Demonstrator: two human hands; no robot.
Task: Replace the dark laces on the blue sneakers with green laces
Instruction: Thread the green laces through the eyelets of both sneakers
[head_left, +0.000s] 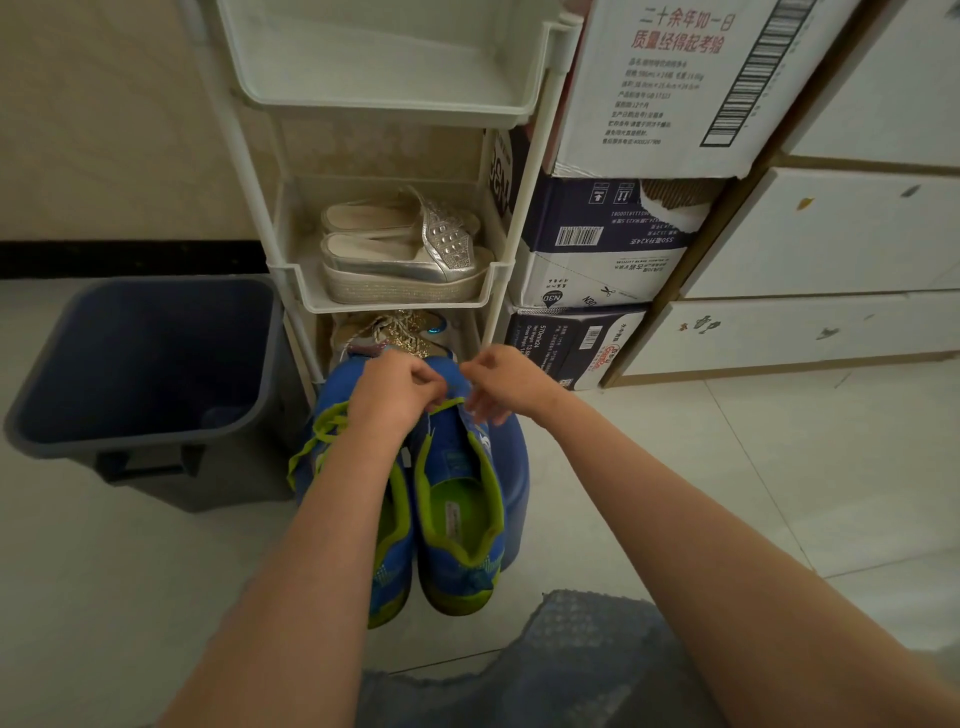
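Pale tiled floor (727, 467): bears a dark grey bin (140, 364) at left, a white shelf rack (395, 306) just beside it and stacked cartons (597, 249) to the right. Before the rack, carries a blue rounded stool (517, 467) topped by the two blue sneakers (457, 566), side by side, toes toward the rack.

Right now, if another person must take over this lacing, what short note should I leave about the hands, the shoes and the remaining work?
Left hand: fingers curled, pinching a green lace over the right sneaker.
Right hand: beside it at the same lace; fingers blurred, grip unclear.
Both sneakers stand side by side on a blue stool before the white rack; the left sneaker carries a loose green lace.
Done: no dark lace is visible.
To do: probably finish threading the right sneaker, then tie both.
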